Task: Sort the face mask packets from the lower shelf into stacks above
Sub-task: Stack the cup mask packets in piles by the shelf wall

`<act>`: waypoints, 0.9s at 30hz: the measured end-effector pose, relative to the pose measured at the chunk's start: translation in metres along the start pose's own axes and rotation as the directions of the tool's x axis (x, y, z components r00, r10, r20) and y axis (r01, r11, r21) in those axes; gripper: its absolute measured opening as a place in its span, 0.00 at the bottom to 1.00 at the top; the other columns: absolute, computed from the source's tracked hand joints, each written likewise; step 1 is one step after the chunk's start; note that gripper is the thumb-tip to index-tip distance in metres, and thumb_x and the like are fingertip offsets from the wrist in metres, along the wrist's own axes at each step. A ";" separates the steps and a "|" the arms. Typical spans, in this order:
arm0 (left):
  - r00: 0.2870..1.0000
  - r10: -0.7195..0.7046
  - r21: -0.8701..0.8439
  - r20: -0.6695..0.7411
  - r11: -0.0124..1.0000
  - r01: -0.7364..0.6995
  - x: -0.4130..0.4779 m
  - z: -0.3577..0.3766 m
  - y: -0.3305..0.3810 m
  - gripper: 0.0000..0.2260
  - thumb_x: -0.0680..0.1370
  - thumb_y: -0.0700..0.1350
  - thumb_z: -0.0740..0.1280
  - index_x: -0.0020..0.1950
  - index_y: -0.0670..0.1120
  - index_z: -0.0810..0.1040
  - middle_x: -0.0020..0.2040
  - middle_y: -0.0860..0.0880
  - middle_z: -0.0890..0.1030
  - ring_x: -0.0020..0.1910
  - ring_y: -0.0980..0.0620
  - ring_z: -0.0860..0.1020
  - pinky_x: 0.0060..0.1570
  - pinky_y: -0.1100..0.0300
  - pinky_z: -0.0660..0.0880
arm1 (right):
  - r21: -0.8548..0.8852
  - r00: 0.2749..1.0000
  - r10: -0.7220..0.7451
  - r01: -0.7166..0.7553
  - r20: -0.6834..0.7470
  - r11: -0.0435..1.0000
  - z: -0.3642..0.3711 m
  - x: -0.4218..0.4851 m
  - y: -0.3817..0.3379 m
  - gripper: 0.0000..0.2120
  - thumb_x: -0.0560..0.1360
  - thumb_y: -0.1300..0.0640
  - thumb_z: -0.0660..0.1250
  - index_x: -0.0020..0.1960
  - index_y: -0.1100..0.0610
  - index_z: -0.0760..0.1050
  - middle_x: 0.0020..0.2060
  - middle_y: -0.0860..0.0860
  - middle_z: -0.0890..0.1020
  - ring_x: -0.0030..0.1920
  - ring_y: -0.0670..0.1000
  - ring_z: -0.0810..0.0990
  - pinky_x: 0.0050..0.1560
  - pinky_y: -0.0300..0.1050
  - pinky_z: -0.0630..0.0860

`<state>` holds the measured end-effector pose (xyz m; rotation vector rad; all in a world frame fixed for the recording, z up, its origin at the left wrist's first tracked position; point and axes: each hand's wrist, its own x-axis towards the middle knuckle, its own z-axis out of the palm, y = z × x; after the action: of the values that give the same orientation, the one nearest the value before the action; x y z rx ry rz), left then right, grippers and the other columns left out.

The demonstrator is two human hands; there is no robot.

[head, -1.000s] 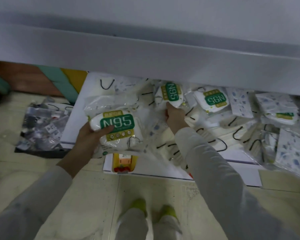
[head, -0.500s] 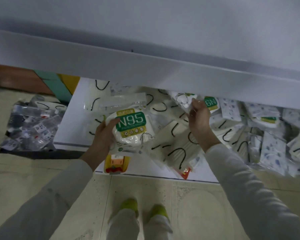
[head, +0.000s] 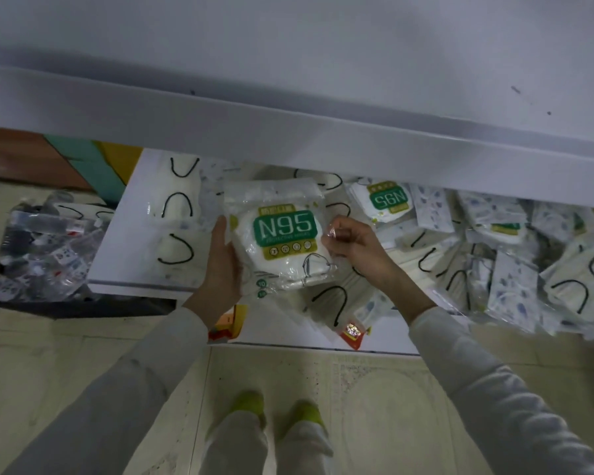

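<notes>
The white upper shelf (head: 288,132) sticks out and hides the back of the lower shelf (head: 124,241), so the far packets are cut off. The pile of mask packets (head: 511,262) also runs out of sight on the right. It is dim, and the small print on the wrappers is too blurry to read.

The left hand (head: 222,265) holds a big N95 packet (head: 283,231) just above the lower shelf. Its thumb lies along the packet's left edge, and its fingers are tucked under it where I cannot see them. The right hand (head: 354,245) has its fingers curled and pinches the shiny wrapper at the packet's right edge.

Another N95 packet (head: 388,200) lies upside down on the shelf, just past the right hand. White masks with black ear loops (head: 175,207) lie on the left part of the shelf.

On the floor to the left sits a black tray (head: 76,305) full of little clear packets (head: 45,248), all jumbled and hard to make out.
</notes>
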<state>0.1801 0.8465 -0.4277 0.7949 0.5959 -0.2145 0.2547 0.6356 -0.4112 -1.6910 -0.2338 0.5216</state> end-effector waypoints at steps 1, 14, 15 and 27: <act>1.000 0.012 0.014 -0.001 1.000 -0.012 -0.002 0.003 0.000 0.23 0.79 0.62 0.54 0.57 0.49 0.79 0.49 0.46 0.84 0.47 0.48 0.83 0.45 0.54 0.79 | -0.013 1.000 0.009 -0.009 0.017 1.000 0.001 -0.002 0.001 0.11 0.75 0.71 0.65 0.38 0.59 0.69 0.28 0.48 0.73 0.30 0.44 0.72 0.35 0.35 0.71; 0.992 0.114 0.151 -0.058 0.983 -0.104 0.004 -0.002 0.000 0.12 0.73 0.34 0.67 0.55 0.44 0.78 0.43 0.47 0.85 0.43 0.49 0.84 0.34 0.57 0.80 | 0.158 0.801 0.363 -0.328 -0.475 0.931 -0.053 0.012 0.031 0.06 0.76 0.62 0.65 0.41 0.58 0.77 0.40 0.56 0.81 0.37 0.48 0.79 0.35 0.37 0.76; 0.991 0.121 0.154 -0.052 0.982 -0.112 0.004 -0.005 0.000 0.13 0.72 0.35 0.68 0.56 0.43 0.78 0.45 0.46 0.85 0.44 0.48 0.84 0.36 0.56 0.81 | 0.185 0.738 0.414 -0.376 -0.534 0.908 -0.066 0.019 0.042 0.08 0.77 0.62 0.64 0.39 0.58 0.75 0.41 0.57 0.80 0.34 0.49 0.78 0.36 0.38 0.76; 0.970 0.237 0.183 -0.060 0.958 -0.223 -0.006 -0.020 -0.006 0.18 0.66 0.38 0.70 0.56 0.45 0.78 0.47 0.47 0.85 0.46 0.50 0.84 0.37 0.57 0.80 | 0.161 0.556 0.419 -0.452 -0.718 0.877 -0.093 0.072 0.070 0.13 0.69 0.58 0.70 0.52 0.61 0.77 0.44 0.56 0.81 0.40 0.54 0.80 0.43 0.46 0.80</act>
<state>0.1638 0.8565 -0.4388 1.0397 0.5609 -0.0196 0.3516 0.5724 -0.4840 -1.8679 0.8118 0.1377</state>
